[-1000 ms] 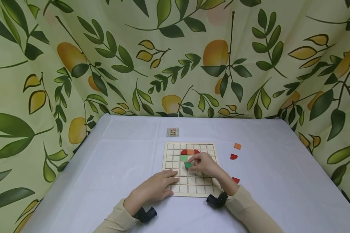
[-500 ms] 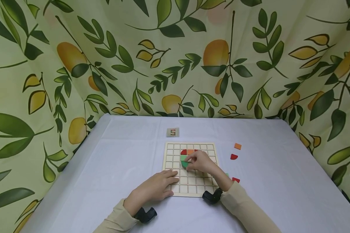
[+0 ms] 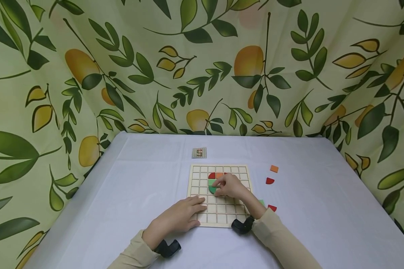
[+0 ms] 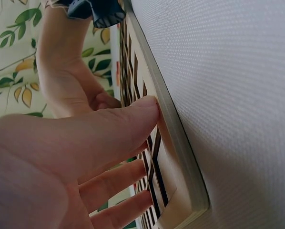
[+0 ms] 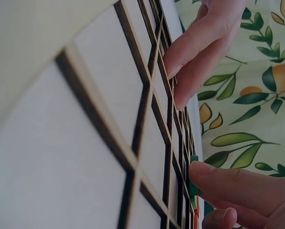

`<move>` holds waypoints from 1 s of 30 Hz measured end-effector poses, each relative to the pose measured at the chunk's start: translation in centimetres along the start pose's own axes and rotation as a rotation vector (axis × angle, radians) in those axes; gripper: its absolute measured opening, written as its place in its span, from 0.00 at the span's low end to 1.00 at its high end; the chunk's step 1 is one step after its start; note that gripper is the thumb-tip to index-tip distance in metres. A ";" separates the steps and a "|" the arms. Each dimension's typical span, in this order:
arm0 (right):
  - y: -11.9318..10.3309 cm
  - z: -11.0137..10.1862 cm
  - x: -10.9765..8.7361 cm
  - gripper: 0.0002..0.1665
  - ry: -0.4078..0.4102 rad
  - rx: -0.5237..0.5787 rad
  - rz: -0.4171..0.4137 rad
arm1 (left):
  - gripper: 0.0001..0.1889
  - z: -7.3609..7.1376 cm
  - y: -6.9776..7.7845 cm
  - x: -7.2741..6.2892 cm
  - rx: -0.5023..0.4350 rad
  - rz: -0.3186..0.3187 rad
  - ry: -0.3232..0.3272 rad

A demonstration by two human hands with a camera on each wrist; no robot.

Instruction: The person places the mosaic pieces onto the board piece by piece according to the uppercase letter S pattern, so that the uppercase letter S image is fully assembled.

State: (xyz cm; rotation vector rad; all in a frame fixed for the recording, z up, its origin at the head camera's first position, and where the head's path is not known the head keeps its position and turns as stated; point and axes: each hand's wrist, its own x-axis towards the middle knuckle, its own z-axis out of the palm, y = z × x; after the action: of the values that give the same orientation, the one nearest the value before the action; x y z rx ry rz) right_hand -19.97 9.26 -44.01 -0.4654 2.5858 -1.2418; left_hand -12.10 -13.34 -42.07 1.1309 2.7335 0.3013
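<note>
A pale wooden grid board [image 3: 222, 224] lies on the white-covered table. My right hand [image 3: 231, 186] pinches a dark green quarter-circle tile [image 3: 212, 190] over a cell just below a light green square tile [image 3: 211, 182]. In the right wrist view, the thumb sits against the edge of the green tile [image 5: 194, 183], which stands slightly proud of the grid. Above the light green square lie a red quarter-circle tile [image 3: 211, 175] and an orange square tile [image 3: 219, 175]; a second red one is partly hidden by my fingers. My left hand [image 3: 185, 213] rests on the board's lower left edge, fingers extended.
Right of the board lie an orange square [image 3: 274, 169], a red quarter-circle [image 3: 270, 181], another red piece [image 3: 272, 208] and a light green piece [image 3: 262, 202] half behind the right forearm. A small patterned card [image 3: 199, 152] lies beyond the board. A leaf-print curtain [image 3: 202, 74] hangs behind.
My right hand has carried the dark green tile slightly left, to below the light green square. The forearm's shift uncovers a light green piece at the right. My left hand stays put.
</note>
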 end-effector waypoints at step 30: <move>-0.4 0.0 0.2 0.09 0.016 -0.014 0.027 | 0.24 0.2 -0.1 0.1 0.007 0.006 0.004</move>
State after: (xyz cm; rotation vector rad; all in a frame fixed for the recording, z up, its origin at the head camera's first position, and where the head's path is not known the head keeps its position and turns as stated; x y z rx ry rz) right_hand -20.09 8.88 -43.70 -0.4239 2.6067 -1.2236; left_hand -12.18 -13.33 -42.27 1.1424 2.7368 0.2952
